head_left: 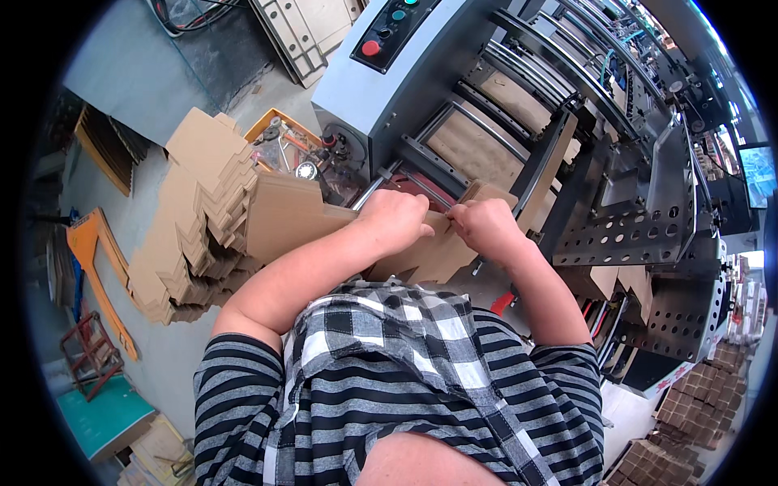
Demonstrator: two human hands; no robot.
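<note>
In front of my chest is a flat, die-cut brown cardboard box blank (425,257). My left hand (395,223) is closed on its upper edge, fingers curled over and thumb pointing right. Close beside it, my right hand (490,231) pinches the same cardboard near a small raised flap (486,193). A wide cardboard panel (284,212) extends left behind my left forearm; whether it belongs to the same blank, I cannot tell. Both hands are at the near end of a machine's feed bed, where brown sheets (474,146) lie under metal bars.
A tall, uneven stack of cardboard blanks (190,215) stands at my left. Beyond it is a yellow-rimmed tray of tools (279,121). The grey machine housing (348,89) carries a red button (371,49). An orange pallet jack (96,243) stands far left; bundled cardboard (701,401) lies at lower right.
</note>
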